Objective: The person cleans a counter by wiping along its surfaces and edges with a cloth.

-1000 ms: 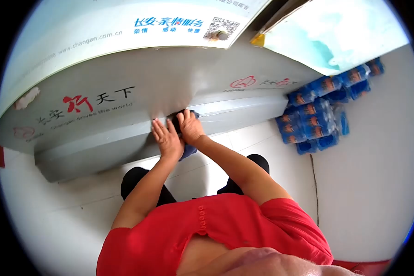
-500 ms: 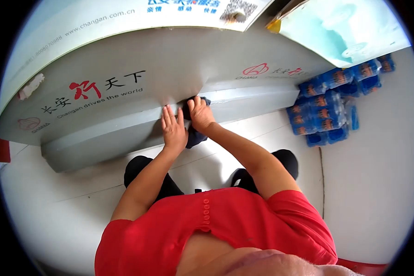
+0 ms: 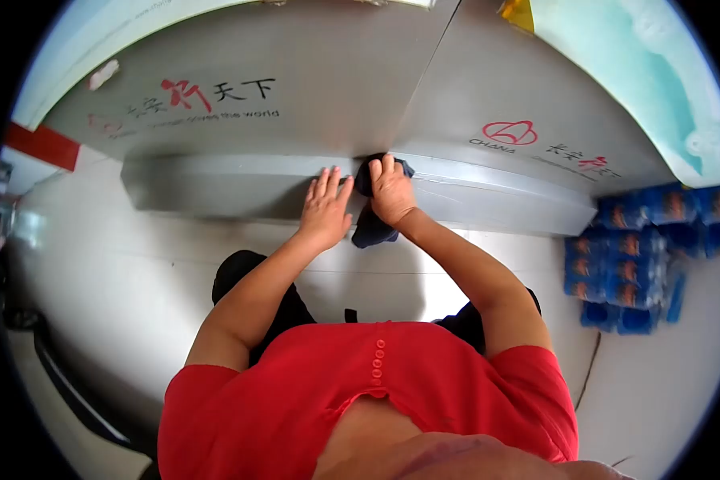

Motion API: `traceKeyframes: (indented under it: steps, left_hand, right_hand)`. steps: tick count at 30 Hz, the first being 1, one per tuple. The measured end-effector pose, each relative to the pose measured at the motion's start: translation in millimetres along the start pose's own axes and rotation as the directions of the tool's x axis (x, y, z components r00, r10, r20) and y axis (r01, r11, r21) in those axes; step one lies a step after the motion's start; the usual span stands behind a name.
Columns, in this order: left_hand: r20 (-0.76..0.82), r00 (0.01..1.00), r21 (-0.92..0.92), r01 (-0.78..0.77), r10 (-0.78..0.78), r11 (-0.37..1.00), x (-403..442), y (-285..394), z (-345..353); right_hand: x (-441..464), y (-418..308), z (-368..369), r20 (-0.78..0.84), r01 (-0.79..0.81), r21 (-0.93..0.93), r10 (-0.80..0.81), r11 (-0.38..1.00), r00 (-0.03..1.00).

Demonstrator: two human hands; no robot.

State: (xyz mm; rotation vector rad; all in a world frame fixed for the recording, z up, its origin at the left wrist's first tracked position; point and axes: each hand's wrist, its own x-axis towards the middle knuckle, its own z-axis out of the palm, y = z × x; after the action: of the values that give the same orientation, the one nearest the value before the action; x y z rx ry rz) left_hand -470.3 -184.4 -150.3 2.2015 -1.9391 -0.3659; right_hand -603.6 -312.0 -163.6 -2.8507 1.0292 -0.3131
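Observation:
A dark navy cloth (image 3: 374, 230) is bunched under my right hand (image 3: 394, 192), which presses it against the sloping grey ledge at the foot of the panel. Part of the cloth hangs below the ledge, and some of it is covered by my fingers. My left hand (image 3: 326, 210) lies flat with fingers stretched out on the front of the ledge (image 3: 240, 180), just left of the cloth. Nothing is held in it.
Behind the ledge rises a grey display panel (image 3: 320, 80) with red and black lettering. Blue shrink-wrapped bottle packs (image 3: 616, 264) are stacked on the pale floor (image 3: 176, 280) at right. A red object (image 3: 44, 146) and a black curved bar (image 3: 80, 400) are at left.
The view has shifted, bringing more floor into sight at left. My right hand stays on the cloth against the ledge, and my left hand stays flat beside it.

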Motion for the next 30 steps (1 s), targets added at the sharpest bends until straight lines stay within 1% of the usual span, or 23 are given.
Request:
traceKeyframes:
  steps: [4,5,6,7,8,9,10,12,14,15,16,17,18,19,20,21,22,23,25,26,27,29,30]
  left_hand:
    - [0.058,0.997,0.104,0.042,-0.048,0.994,-17.1,15.2,4.2]
    - [0.075,0.997,0.107,0.009,-0.017,0.994,-22.4,14.2,2.9]
    - [0.097,0.995,0.106,-0.026,0.016,0.994,-28.6,14.3,1.3]
    - [0.112,0.994,0.131,-0.007,-0.008,0.991,-32.7,13.4,-2.1]
    - [0.099,0.995,0.141,0.003,-0.017,0.99,-31.5,11.0,-6.1]
    - [0.083,0.996,0.147,0.009,-0.021,0.989,-28.1,9.0,-9.4]
    - [0.087,0.996,0.156,0.013,-0.027,0.988,-22.3,7.6,-12.4]
    - [-0.032,0.999,0.128,0.007,-0.003,0.992,-4.6,4.5,-17.8]
    - [-0.121,0.993,0.09,-0.003,0.014,0.996,11.9,4.4,-19.8]
    - [-0.134,0.991,0.09,-0.006,0.018,0.996,17.9,5.4,-18.1]
    - [-0.138,0.99,0.068,0.022,-0.013,0.997,25.2,4.3,-14.6]
    - [-0.143,0.989,0.045,0.048,-0.041,0.998,32.7,1.3,-11.3]
    - [-0.183,0.982,0.032,0.045,-0.038,0.998,35.3,-2.4,-2.5]
    - [-0.226,0.974,0.048,0.036,-0.024,0.998,34.8,-3.7,3.2]
    - [-0.206,0.978,0.025,0.034,-0.028,0.999,33.5,-6.6,9.1]
    - [-0.182,0.983,-0.002,0.033,-0.033,0.999,33.6,-6.4,10.7]
    - [-0.186,0.98,0.027,0.081,-0.074,0.996,37.0,-2.1,9.4]
    - [-0.196,0.978,0.013,0.074,-0.07,0.997,42.4,-4.1,11.3]
    - [-0.176,0.973,-0.217,0.112,-0.152,0.97,54.6,-11.2,15.1]
    - [0.0,0.965,-0.231,0.255,-0.262,0.939,51.1,10.1,-17.5]
    - [-0.015,0.965,-0.236,0.25,-0.26,0.939,48.4,5.4,-14.0]
    - [-0.183,0.968,-0.205,0.13,-0.169,0.97,38.7,-7.9,-2.6]
    - [-0.079,0.973,-0.233,0.195,-0.218,0.953,33.5,-6.0,-13.8]
  right_hand:
    - [2.4,8.5,-12.2,0.089,0.059,0.022,-0.061,0.998,0.994]
    - [2.0,9.4,-15.0,0.1,0.055,0.037,-0.058,0.998,0.993]
    - [1.2,12.5,-14.5,0.079,0.092,-0.002,-0.092,0.996,0.993]
    - [-0.2,15.1,-12.6,0.062,0.121,-0.041,-0.119,0.992,0.991]
    - [-3.2,17.1,-10.5,0.05,0.132,-0.048,-0.129,0.99,0.99]
    - [-7.7,18.8,-18.0,0.075,0.118,0.068,-0.123,0.991,0.99]
    - [-13.6,21.4,-19.3,0.071,0.146,0.068,-0.151,0.987,0.986]
    - [-19.0,31.9,-21.2,0.063,0.178,0.057,-0.182,0.982,0.981]
    - [-20.2,44.4,-23.0,0.116,0.228,0.251,-0.264,0.941,0.958]
    - [-19.4,46.8,-32.2,0.11,0.233,0.24,-0.265,0.942,0.958]
    - [-17.0,49.9,-43.1,0.127,0.097,0.413,-0.163,0.905,0.978]
    - [-13.6,51.3,-54.5,0.159,-0.039,0.568,-0.064,0.822,0.985]
    - [-11.9,49.4,-67.4,0.104,-0.064,0.661,-0.007,0.748,0.995]
    - [-7.9,47.0,-78.6,0.084,-0.051,0.645,-0.004,0.762,0.996]
    - [-4.9,43.4,-88.5,-0.108,0.044,0.724,0.05,0.688,0.993]
    - [-3.1,37.8,-100.3,-0.286,0.157,0.775,0.119,0.612,0.951]
    - [-2.9,26.9,-122.2,-0.359,0.214,0.798,0.16,0.564,0.92]
    - [-2.6,17.4,-144.1,-0.456,0.29,0.747,0.143,0.599,0.879]
    - [3.1,2.2,-185.2,-0.66,0.434,0.57,0.075,0.698,0.747]
    - [11.1,-3.9,-200.7,-0.747,0.475,0.476,0.054,0.74,0.663]
    - [20.8,-10.5,-217.6,-0.814,0.503,0.396,0.041,0.768,0.579]
    - [41.6,-25.2,-255.2,-0.929,0.459,0.111,-0.072,0.881,0.363]
    - [47.8,-31.5,-270.6,-0.914,0.437,0.049,-0.136,0.898,0.383]
